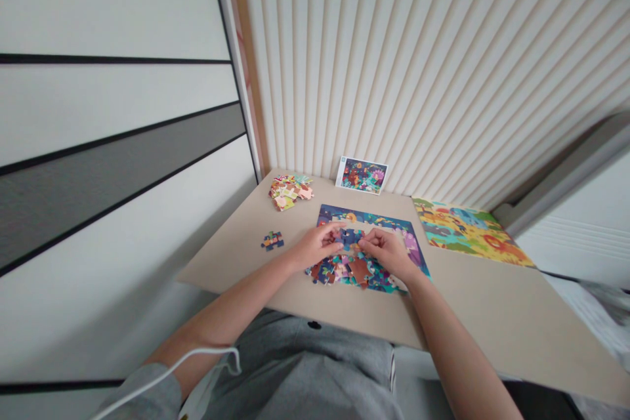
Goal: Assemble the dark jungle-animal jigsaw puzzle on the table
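Observation:
My left hand (319, 245) curls its thumb and fingers around the left edge of blue jigsaw puzzle pieces (350, 237). At their right side, my right hand (388, 252) is closed in a pinch on a puzzle piece whose outline is mostly covered by the fingers. Both hands are over a partly filled jigsaw puzzle (411, 243) with a dark blue and purple border. Just below the hands lies a heap of loose puzzle pieces (339, 270) in brown, pink, blue and teal, covering the puzzle's lower left part.
A reference picture card (363, 175) leans against the pleated wall. Light-coloured puzzle pieces (290, 191) are piled at the back left, with a few joined blue pieces (272, 241) nearer. A yellow animal puzzle (467, 231) lies on the right of the beige table (472, 302). A white cable (197, 352) crosses my left arm.

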Tool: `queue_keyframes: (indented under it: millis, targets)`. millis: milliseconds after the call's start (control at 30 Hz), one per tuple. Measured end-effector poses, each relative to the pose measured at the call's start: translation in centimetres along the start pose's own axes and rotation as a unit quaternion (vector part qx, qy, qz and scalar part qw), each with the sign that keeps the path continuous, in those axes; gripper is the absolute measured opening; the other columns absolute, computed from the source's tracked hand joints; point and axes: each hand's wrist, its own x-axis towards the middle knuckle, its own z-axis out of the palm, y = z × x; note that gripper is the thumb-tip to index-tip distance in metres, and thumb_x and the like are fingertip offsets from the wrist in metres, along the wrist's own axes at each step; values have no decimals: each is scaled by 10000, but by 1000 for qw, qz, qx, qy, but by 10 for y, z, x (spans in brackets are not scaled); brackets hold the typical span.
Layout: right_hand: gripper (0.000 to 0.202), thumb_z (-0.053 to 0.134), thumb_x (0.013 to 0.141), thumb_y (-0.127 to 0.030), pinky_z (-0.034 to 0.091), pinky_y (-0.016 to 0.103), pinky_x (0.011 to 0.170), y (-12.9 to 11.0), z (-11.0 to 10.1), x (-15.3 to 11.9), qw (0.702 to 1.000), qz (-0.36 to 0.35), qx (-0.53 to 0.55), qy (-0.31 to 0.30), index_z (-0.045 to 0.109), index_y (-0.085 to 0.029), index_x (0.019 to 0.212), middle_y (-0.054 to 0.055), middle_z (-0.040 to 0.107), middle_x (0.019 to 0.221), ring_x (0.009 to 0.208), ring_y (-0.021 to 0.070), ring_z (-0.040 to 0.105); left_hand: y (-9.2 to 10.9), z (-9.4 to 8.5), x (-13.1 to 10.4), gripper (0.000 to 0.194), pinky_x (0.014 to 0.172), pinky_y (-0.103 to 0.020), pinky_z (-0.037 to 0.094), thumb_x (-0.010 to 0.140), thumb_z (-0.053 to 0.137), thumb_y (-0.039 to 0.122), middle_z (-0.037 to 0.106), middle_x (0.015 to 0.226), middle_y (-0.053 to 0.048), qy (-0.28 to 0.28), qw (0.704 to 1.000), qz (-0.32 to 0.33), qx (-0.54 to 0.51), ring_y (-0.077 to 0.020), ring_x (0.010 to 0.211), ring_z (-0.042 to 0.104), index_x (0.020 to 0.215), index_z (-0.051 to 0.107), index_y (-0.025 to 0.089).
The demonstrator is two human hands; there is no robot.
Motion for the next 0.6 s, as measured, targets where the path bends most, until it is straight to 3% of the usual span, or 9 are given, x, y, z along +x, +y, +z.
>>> queue_keyframes:
  millis: [100,200,300,367,467,600]
  targets:
    - [366,673,861,-576,499,312,682,-4,-1,-2,998,-14,-48,-36,684,-210,836,31,723,795,733,196,647,1,-1,0,416,827,-297,559,911,639,305,702,1043,-65,0,999,5,41,-193,946,684,1313,599,206]
    - [390,710,839,-564,519,401,892,-10,-11,-5,988,-42,-89,-119,753,-227,1029,82,741,1081,1011,270,665,1,-2,2,342,805,-287,552,926,608,296,711,990,-46,17,997,0,79,-181,883,686,1258,625,217]
    - [573,807,767,-510,367,487,1138,-16,-24,-11,972,-65,-126,-189,685,-297,1285,85,571,1445,1331,320,507,-1,-3,3,325,753,-277,556,935,583,285,695,933,-25,57,995,-11,83,-163,786,684,1253,607,227]
    - [609,829,748,-491,294,504,1187,-18,-28,-13,965,-57,-150,-207,669,-317,1310,83,481,1530,1399,329,437,-4,-4,4,316,714,-270,558,936,575,281,676,908,-16,81,994,-16,69,-156,742,682,1246,598,225]
    - [493,833,749,-469,336,486,1157,-18,-27,-14,966,-62,-148,-202,724,-285,1194,96,536,1470,1357,326,481,-10,-4,6,306,698,-263,557,936,574,278,657,916,-13,109,992,-14,62,-152,738,684,1236,593,225]
    - [381,784,797,-473,511,394,906,-16,-23,-11,983,-33,-70,-167,703,-222,1072,67,732,1054,990,251,667,-15,-5,6,295,731,-265,552,930,591,282,664,920,-15,123,988,-12,93,-154,775,677,1220,603,228]
